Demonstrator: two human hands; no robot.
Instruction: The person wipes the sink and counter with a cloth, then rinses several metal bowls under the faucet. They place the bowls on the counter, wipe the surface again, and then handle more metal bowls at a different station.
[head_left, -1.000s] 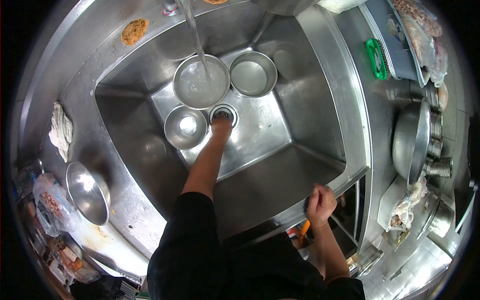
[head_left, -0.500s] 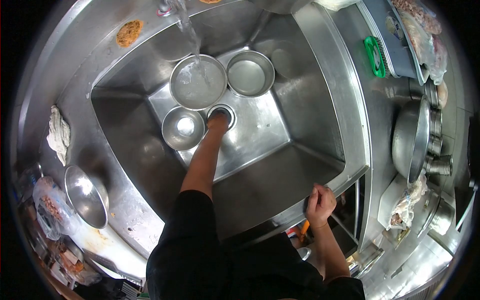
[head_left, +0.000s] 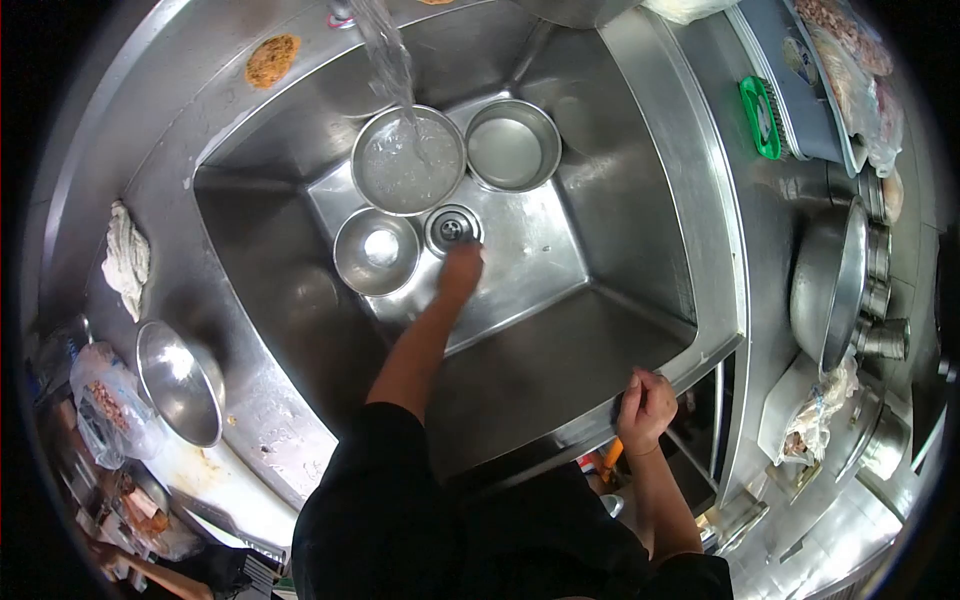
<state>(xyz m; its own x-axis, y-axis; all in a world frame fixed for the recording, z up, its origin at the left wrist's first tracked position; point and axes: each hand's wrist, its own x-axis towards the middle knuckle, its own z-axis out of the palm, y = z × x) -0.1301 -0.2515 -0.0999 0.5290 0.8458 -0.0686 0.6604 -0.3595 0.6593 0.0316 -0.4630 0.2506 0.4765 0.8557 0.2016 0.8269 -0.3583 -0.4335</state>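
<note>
My left hand (head_left: 461, 270) is down in the steel sink (head_left: 640, 230), just in front of the drain (head_left: 452, 230). It is blurred and its fingers cannot be made out. My right hand (head_left: 648, 405) rests curled on the sink's front edge, with nothing visible in it. Water pours into a round steel pan (head_left: 409, 160) behind the drain. Touching its right side is a second round pan (head_left: 513, 146) with cloudy water in it. To the left of the drain sits a shiny steel bowl (head_left: 376, 252).
On the left counter are a white cloth (head_left: 125, 262), a steel bowl (head_left: 180, 384) and bagged food (head_left: 110, 410). A green brush (head_left: 760, 118), a grey bin (head_left: 790, 60) and a large basin (head_left: 830, 285) stand right. Another person's arm (head_left: 150, 572) shows at bottom left.
My left hand has come out of the drain and moved toward me and slightly right, so the drain now shows. My right hand stays on the sink edge.
</note>
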